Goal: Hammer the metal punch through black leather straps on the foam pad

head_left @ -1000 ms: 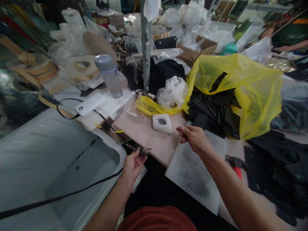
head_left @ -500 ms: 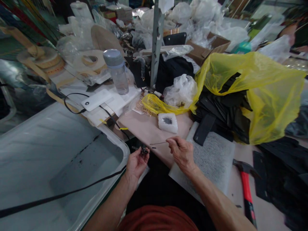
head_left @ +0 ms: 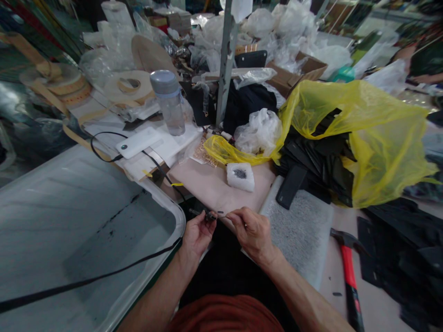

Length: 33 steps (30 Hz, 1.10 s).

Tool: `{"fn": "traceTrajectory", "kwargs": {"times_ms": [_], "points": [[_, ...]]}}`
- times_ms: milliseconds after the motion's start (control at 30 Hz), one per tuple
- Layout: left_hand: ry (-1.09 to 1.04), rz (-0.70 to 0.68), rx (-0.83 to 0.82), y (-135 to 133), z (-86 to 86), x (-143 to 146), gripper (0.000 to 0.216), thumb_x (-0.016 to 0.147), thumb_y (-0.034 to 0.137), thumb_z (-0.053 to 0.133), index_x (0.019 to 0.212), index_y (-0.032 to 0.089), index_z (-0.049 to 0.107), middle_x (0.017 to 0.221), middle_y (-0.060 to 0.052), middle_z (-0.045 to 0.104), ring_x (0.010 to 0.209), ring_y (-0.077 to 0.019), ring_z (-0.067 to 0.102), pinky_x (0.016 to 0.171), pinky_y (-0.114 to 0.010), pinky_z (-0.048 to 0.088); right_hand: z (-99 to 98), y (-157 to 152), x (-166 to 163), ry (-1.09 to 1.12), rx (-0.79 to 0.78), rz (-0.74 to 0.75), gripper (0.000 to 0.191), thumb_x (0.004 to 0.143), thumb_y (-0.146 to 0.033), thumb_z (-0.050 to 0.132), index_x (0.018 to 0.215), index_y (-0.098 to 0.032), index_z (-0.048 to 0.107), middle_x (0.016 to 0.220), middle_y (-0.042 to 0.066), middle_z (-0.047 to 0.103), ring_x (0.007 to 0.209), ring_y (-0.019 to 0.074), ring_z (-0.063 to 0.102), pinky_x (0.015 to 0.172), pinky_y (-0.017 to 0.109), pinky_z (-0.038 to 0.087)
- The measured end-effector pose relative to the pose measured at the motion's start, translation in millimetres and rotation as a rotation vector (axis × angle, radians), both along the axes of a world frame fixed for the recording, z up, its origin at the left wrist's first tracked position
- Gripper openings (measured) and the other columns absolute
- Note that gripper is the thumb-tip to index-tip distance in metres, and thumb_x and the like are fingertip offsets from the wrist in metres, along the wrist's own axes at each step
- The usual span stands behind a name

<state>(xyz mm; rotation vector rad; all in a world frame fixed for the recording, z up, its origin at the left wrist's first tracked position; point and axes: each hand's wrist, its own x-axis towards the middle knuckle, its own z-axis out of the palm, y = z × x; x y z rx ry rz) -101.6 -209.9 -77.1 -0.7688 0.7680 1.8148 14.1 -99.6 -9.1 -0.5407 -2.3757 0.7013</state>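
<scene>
My left hand (head_left: 198, 235) is closed around a small dark tube-like metal piece (head_left: 209, 216) at the table's front edge. Between the fingertips of my right hand (head_left: 255, 234) is a thin metal rod (head_left: 223, 217), its far end at or very near the dark piece. I cannot make out whether the rod enters it. A small dark bit (head_left: 220, 212) lies on the tabletop just beyond. Behind my hands sits a white foam block (head_left: 245, 184) with a patch of tiny dark pieces on top.
At left stands a large white plastic bin (head_left: 31, 207) with a black strap (head_left: 104, 275) across it. A red-handled hammer (head_left: 349, 272) lies at right beside a grey speckled sheet (head_left: 297, 230). A yellow bag (head_left: 384, 152) of black flat pieces and a water bottle (head_left: 170, 108) stand behind.
My right hand has moved left and slightly down, bringing the rod's end to the dark piece. My left hand stays nearly in place, still holding that piece.
</scene>
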Motion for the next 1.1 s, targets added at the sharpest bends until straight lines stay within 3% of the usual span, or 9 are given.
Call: {"fn": "traceTrajectory", "kwargs": {"times_ms": [333, 567, 700, 867, 1100], "points": [[-0.035, 0.008, 0.005, -4, 0.7, -1, 0.017, 0.091, 0.012, 0.049, 0.084, 0.006, 0.064, 0.077, -0.012, 0.072, 0.071, -0.0190, 0.072, 0.064, -0.028, 0.062, -7.0, -7, -2, 0.023, 0.000, 0.004, 0.024, 0.097, -0.026, 0.049, 0.079, -0.017, 0.063, 0.064, 0.000, 0.062, 0.054, 0.0092, 0.057, 0.054, 0.021, 0.041], [-0.056, 0.043, 0.014, -7, 1.9, -2, 0.020, 0.092, 0.013, 0.045, 0.084, 0.006, 0.063, 0.081, -0.014, 0.071, 0.076, -0.0199, 0.072, 0.065, -0.027, 0.061, 6.2, -12, -7, 0.035, 0.036, 0.045, 0.024, 0.097, -0.024, 0.050, 0.077, -0.016, 0.059, 0.063, 0.000, 0.059, 0.054, 0.0092, 0.053, 0.054, 0.022, 0.037], [-0.075, 0.018, 0.044, -13, -1.3, -4, 0.021, 0.093, 0.017, 0.045, 0.090, 0.007, 0.063, 0.089, -0.016, 0.071, 0.086, -0.0222, 0.072, 0.063, -0.026, 0.061, 8.9, -15, -8, -0.024, 0.073, 0.140, 0.025, 0.098, -0.024, 0.047, 0.077, -0.016, 0.059, 0.064, 0.000, 0.057, 0.054, 0.0100, 0.049, 0.055, 0.023, 0.036], [-0.061, -0.015, 0.101, -16, 2.1, -8, 0.026, 0.096, 0.020, 0.041, 0.093, 0.008, 0.064, 0.096, -0.017, 0.072, 0.091, -0.0211, 0.071, 0.064, -0.023, 0.060, 5.7, -21, -9, 0.006, 0.071, 0.108, 0.028, 0.099, -0.025, 0.045, 0.075, -0.017, 0.058, 0.063, 0.001, 0.056, 0.054, 0.0102, 0.048, 0.056, 0.024, 0.035], [0.018, -0.077, 0.211, -19, 5.4, -11, 0.027, 0.095, 0.018, 0.041, 0.085, 0.009, 0.064, 0.084, -0.012, 0.073, 0.085, -0.0181, 0.072, 0.070, -0.023, 0.060, 13.0, -22, -9, 0.107, -0.012, 0.007, 0.029, 0.099, -0.027, 0.045, 0.076, -0.017, 0.058, 0.063, 0.000, 0.057, 0.053, 0.0097, 0.050, 0.054, 0.023, 0.035]]}}
